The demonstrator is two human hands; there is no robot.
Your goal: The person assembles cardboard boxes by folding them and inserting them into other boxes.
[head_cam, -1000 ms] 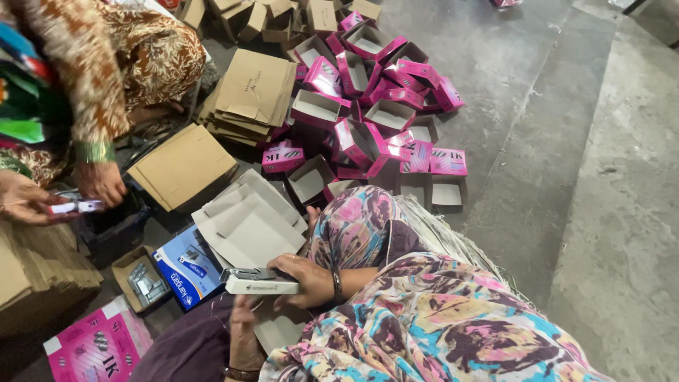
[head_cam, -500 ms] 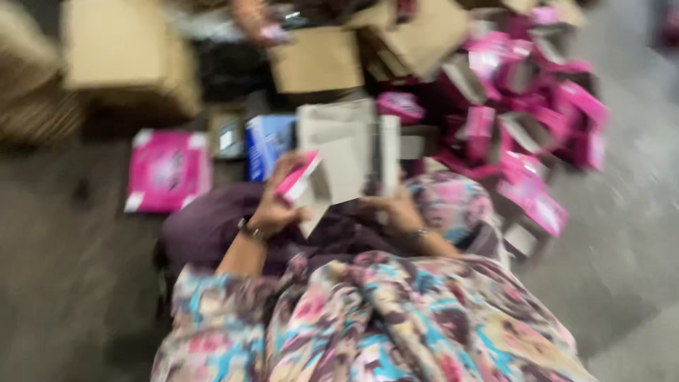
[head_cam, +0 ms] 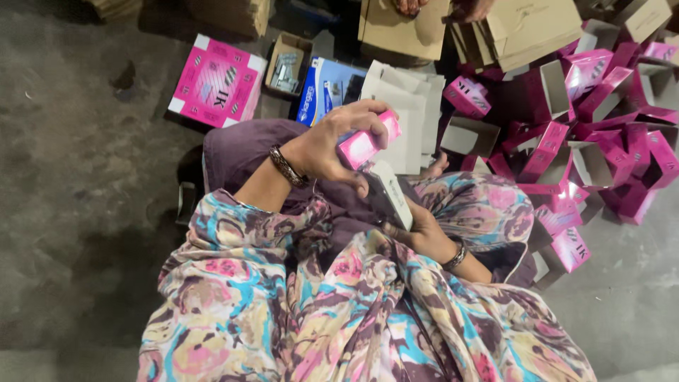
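My left hand (head_cam: 332, 145) is closed around a small pink carton (head_cam: 368, 139), fingers wrapped over its top and thumb underneath, so the carton sticks out past my fingertips toward the stack of white flat card blanks (head_cam: 407, 106) lying just beyond it. My left wrist wears a dark bracelet (head_cam: 286, 166). My right hand (head_cam: 417, 230) sits lower and closer to my body, just below and to the right of the left one, gripping a flat grey-white card piece (head_cam: 392, 192) that stands tilted up between the two hands; its upper end nearly meets the pink carton, though I cannot tell whether they touch. The right wrist carries a bracelet (head_cam: 456, 256) too.

Beyond my left hand, past my purple-clad knee, lie a blue box (head_cam: 322, 88) and a small open cardboard tray (head_cam: 286, 67) with metal bits in it. Further out to the left of that hand rests a large flat pink box (head_cam: 216, 81) on the concrete floor (head_cam: 85, 212). To the right of both hands spreads a heap of open pink cartons (head_cam: 594, 127), some standing, some tipped over. Straight ahead, well past my hands, brown cardboard boxes (head_cam: 527, 28) are piled, and another person's hand (head_cam: 410, 6) shows at the top edge above them
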